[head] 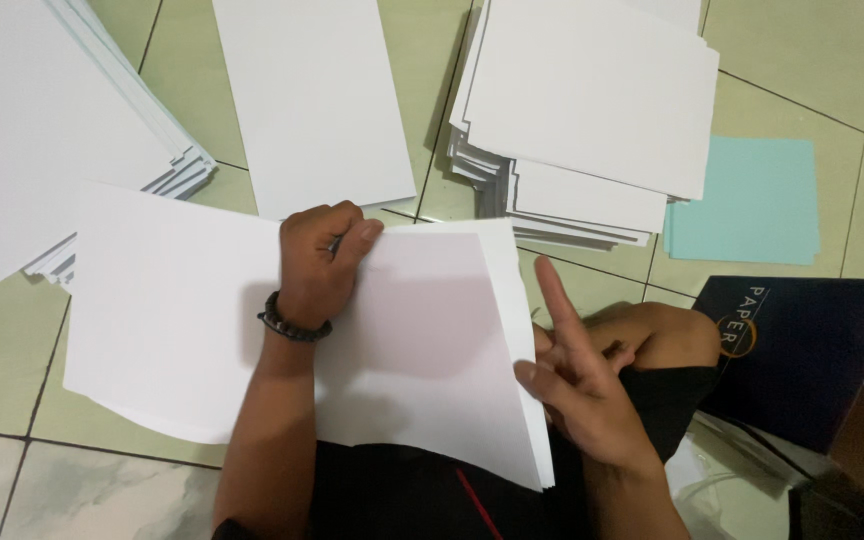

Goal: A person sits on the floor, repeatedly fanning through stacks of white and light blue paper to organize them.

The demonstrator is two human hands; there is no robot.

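While the left hand [320,262] pinches a white sheet [412,340] (fingers curled), the right hand's [580,385] spread fingers steady its edge.

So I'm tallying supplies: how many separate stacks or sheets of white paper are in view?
4: a stack at top left, a single sheet at top centre, a fanned stack at top right, and the sheets under both hands. More may lie out of frame.

Bare green floor tiles [422,60] leave a narrow lane between the single white sheet [312,100] and the right paper stack [582,110]. The left paper stack [42,120] and dark blue box [802,350] block both flanks.
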